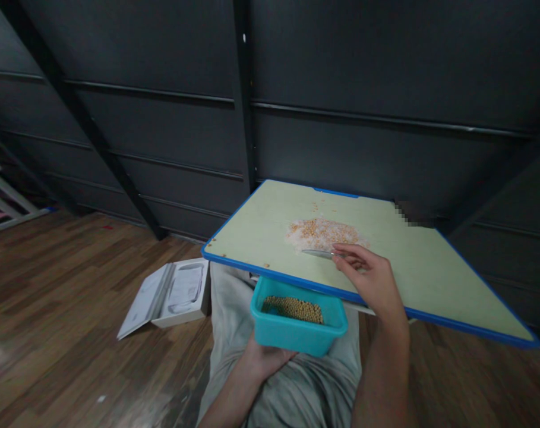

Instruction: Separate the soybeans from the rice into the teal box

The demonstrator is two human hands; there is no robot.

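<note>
My right hand (363, 270) pinches a spoon-like metal utensil (315, 252) between thumb and fingers. The utensil lies low at the near edge of a heap of white grains mixed with yellow-orange bits (325, 233) on the pale yellow tabletop (425, 267). Below the table's front edge, my left hand (267, 356) supports a turquoise plastic container (291, 334) from underneath; most of its fingers are hidden. Round tan beans (296, 309) cover the container's bottom. A few loose bits (315, 207) lie beyond the heap, and several brown crumbs (267, 265) lie along the table's front left.
A blue rim (234, 261) edges the table, which stands against a dark panelled wall (163, 125). On the wooden floor (65, 297) at left, an open white box (183, 291) lies beside my leg. A pixelated dark patch covers the table's far right edge.
</note>
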